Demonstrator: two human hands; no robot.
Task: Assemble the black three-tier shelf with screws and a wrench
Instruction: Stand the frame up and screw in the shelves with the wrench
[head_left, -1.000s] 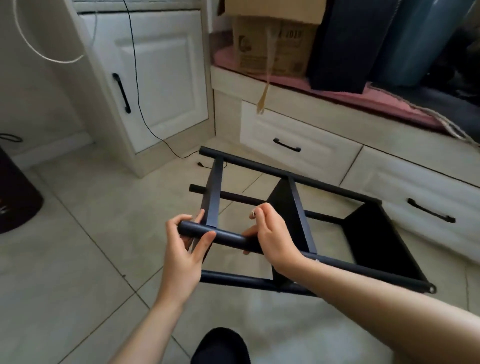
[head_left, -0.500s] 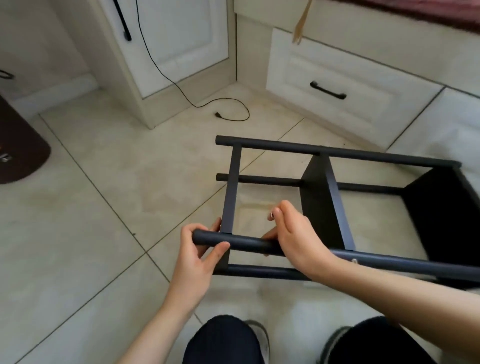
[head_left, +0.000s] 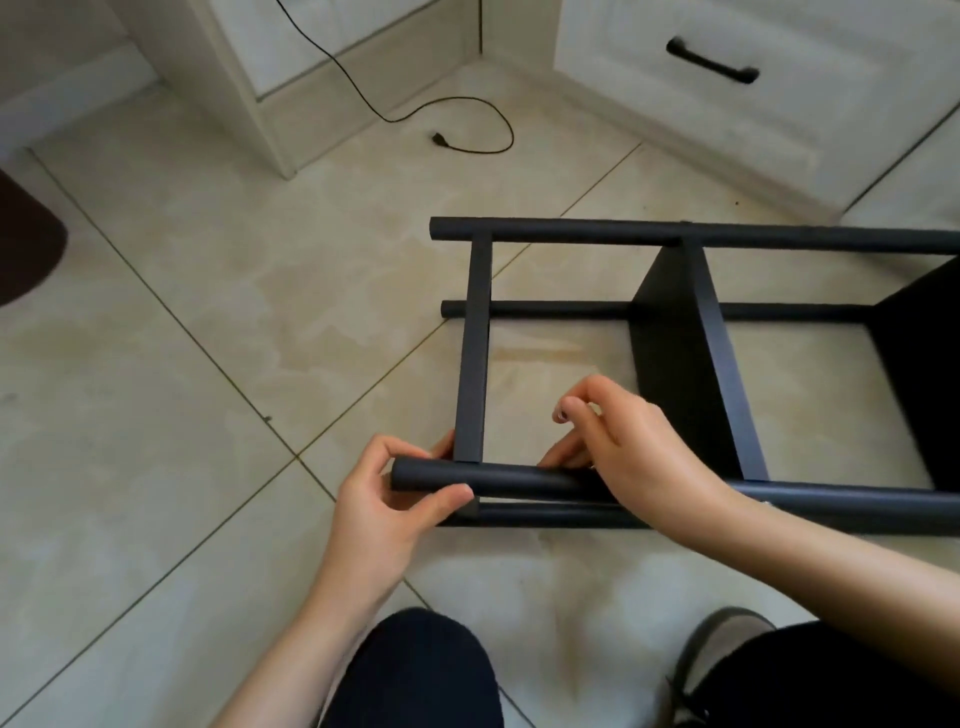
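Two hands, left hand (head_left: 387, 501) gripping shelf (head_left: 675, 343) pole end, right hand (head_left: 631, 449) beside

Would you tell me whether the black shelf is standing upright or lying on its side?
On its side: the black shelf's poles run level over the floor tiles, its boards on edge.

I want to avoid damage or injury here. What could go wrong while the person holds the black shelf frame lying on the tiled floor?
1. The left hand grips only the tip of the near round black pole; it may slip.
2. Fingers of the right hand rest beside this pole and could be pinched.
3. The loose black cable on the floor could trip someone.
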